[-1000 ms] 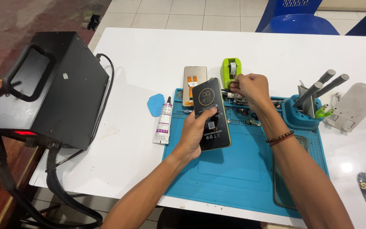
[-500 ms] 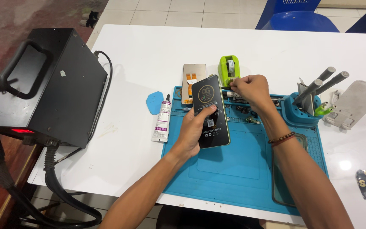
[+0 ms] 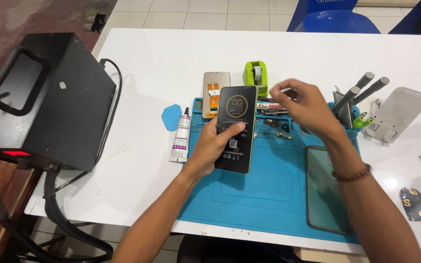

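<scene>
My left hand point(image 3: 214, 146) grips a black phone screen panel point(image 3: 237, 129) with a printed protective film, holding it upright over the blue work mat point(image 3: 269, 195). My right hand point(image 3: 303, 107) hovers over the mat's top edge, fingers pinched together near small parts and tools point(image 3: 276, 124); whether anything sits between the fingertips I cannot tell. A green tape dispenser point(image 3: 256, 75) stands just behind the panel. Beside it lies a phone part with an orange flex cable point(image 3: 215, 92).
A black box machine point(image 3: 45, 97) with cables sits at the left. A glue tube point(image 3: 180, 136) and a blue pick point(image 3: 173, 117) lie left of the mat. A dark glass panel point(image 3: 325, 187) rests on the mat. A blue tool holder point(image 3: 354, 104), grey stand point(image 3: 398, 114), blue chair point(image 3: 337, 19).
My right hand has lifted and drawn back a little from the parts at the mat's top edge. The left hand still holds the screen panel in the same place.
</scene>
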